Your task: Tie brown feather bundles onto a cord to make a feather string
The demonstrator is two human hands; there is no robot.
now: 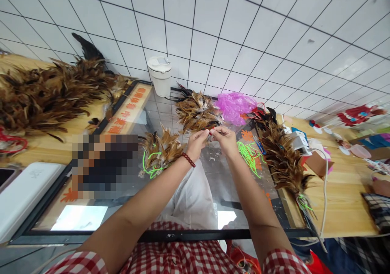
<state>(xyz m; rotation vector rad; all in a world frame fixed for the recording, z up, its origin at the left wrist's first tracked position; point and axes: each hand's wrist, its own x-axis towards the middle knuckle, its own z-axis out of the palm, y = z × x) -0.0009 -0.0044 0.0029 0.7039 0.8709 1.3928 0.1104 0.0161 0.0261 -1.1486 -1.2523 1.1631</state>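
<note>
Over the glass tabletop, my left hand and my right hand meet with fingertips pinched together. A tiny spot of red shows between them, too small to name. Right behind the fingers lies a bundle of brown feathers. Left of my left hand is a smaller feather bunch with a bright green cord on it. Several loose green cords lie right of my right hand, beside blue pens.
A crumpled purple plastic bag and a white lidded cup stand along the tiled wall. A big feather pile covers the left table; a long feather bundle lies at right. A white box-shaped device sits front left.
</note>
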